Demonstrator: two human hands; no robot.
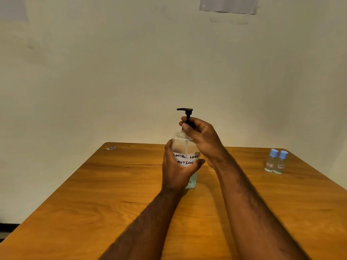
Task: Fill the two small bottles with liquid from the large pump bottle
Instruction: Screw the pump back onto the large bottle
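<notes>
At the centre of the wooden surface, the left grip wraps the clear, labelled large pump bottle, steadying it. The right grip pinches its black pump collar, apparently to unscrew it. Two blue-capped small bottles stand far right.

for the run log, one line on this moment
left hand holds pump bottle | right hand grips pump collar | small bottles capped, untouched

A wooden table carries a small scrap near its far left corner; the wall bears a grey sheet.
</notes>
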